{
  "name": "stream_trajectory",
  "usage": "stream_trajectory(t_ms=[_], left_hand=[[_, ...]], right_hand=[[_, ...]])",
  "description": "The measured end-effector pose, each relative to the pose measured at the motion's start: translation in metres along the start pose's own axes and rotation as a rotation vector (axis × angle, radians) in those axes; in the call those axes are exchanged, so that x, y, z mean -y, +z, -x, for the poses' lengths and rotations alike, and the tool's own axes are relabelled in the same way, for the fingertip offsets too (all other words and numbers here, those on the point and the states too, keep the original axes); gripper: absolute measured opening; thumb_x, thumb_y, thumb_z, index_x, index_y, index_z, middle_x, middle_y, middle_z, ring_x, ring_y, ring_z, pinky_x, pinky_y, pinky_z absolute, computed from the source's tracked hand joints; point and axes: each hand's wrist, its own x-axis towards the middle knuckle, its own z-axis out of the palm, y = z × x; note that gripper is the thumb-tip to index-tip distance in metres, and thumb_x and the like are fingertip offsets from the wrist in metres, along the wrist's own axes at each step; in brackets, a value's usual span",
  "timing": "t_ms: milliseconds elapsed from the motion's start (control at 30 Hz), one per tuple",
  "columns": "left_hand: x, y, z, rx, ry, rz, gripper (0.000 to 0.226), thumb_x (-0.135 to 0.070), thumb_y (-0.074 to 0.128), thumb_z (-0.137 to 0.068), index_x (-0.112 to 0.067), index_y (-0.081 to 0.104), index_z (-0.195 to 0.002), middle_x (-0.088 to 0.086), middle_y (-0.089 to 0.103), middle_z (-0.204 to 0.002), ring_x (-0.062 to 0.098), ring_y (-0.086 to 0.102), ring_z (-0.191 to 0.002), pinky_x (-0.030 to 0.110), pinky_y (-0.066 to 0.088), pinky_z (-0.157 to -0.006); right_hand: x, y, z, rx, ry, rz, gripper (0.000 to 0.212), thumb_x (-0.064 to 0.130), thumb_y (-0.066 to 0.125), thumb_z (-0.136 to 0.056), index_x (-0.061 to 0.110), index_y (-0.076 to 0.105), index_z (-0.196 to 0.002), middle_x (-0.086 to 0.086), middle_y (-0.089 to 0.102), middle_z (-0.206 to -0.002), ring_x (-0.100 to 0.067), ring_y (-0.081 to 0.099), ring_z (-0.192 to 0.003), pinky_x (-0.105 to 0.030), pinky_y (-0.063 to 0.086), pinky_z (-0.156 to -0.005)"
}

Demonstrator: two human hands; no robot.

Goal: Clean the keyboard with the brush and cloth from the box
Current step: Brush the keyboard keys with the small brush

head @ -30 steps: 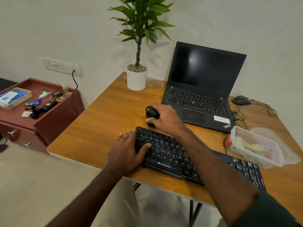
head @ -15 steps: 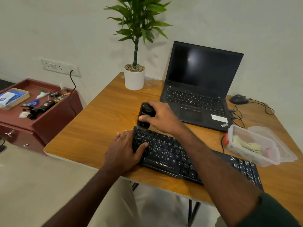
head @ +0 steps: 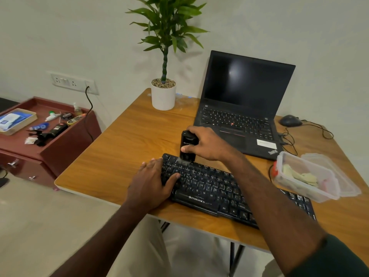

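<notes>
At the far left stands a red-brown side cabinet (head: 50, 140), lower than the desk, its top strewn with small items: a shallow tray (head: 17, 120) holding a blue and white packet, tubes, a dark bottle. On the wall above it is a white socket panel (head: 72, 82) with a black cable hanging from it.

To the right begins the wooden desk (head: 123, 148). At its far edge stands a white pot (head: 163, 96) with a tall green plant.

My left hand (head: 151, 184) lies flat on the near left end of the black keyboard (head: 215, 190), fingers straight and close together over the left edge, thumb stretched across the keys, pressing it down. The keyboard runs slantwise along the near edge of the desk, its right end passing under my right forearm and behind the box.

My right hand (head: 207, 143) grips the brush (head: 187, 145), a black upright block, thumb on the near face and fingers wrapped over the far side. Its pale bristles touch the far left row of keys.

Beyond my right hand sits an open black laptop (head: 243, 108) with a dark screen. Farther right is a black mouse (head: 290, 120) with a looping cord.

At the near right, on the keyboard's right end, sits the clear plastic box (head: 305, 176), open, with the pale yellowish cloth (head: 301, 174) crumpled inside. Its lid (head: 347, 180) leans against its right side.
</notes>
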Motion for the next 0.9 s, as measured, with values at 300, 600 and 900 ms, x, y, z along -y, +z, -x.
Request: stream_trajectory(t_ms=[300, 600, 900], left_hand=[[0.004, 0.004, -0.001, -0.006, 0.015, 0.007, 0.084, -0.073, 0.03, -0.087, -0.007, 0.051, -0.134, 0.015, 0.062, -0.131, 0.032, 0.054, -0.127, 0.046, 0.038, -0.11], [0.003, 0.005, -0.001, -0.012, 0.017, -0.009, 0.083, -0.071, 0.031, -0.088, -0.006, 0.052, -0.134, 0.016, 0.063, -0.129, 0.032, 0.057, -0.123, 0.045, 0.039, -0.109], [0.003, 0.005, -0.002, -0.003, 0.009, -0.012, 0.088, -0.073, 0.028, -0.087, -0.005, 0.049, -0.138, 0.015, 0.06, -0.135, 0.031, 0.054, -0.126, 0.046, 0.04, -0.108]], right_hand=[[-0.009, 0.007, 0.017, -0.035, -0.022, -0.123, 0.027, 0.03, 0.079, -0.086, 0.019, 0.061, -0.102, 0.002, 0.068, -0.096, -0.013, 0.065, -0.09, -0.034, 0.055, -0.078], [-0.006, 0.009, 0.024, -0.134, -0.053, -0.134, 0.028, 0.032, 0.078, -0.085, 0.023, 0.06, -0.104, 0.004, 0.069, -0.098, -0.014, 0.066, -0.093, -0.037, 0.057, -0.08], [-0.014, 0.0, 0.026, -0.131, 0.022, -0.188, 0.025, 0.028, 0.078, -0.087, 0.019, 0.061, -0.102, 0.005, 0.067, -0.097, -0.012, 0.064, -0.091, -0.029, 0.049, -0.077]])
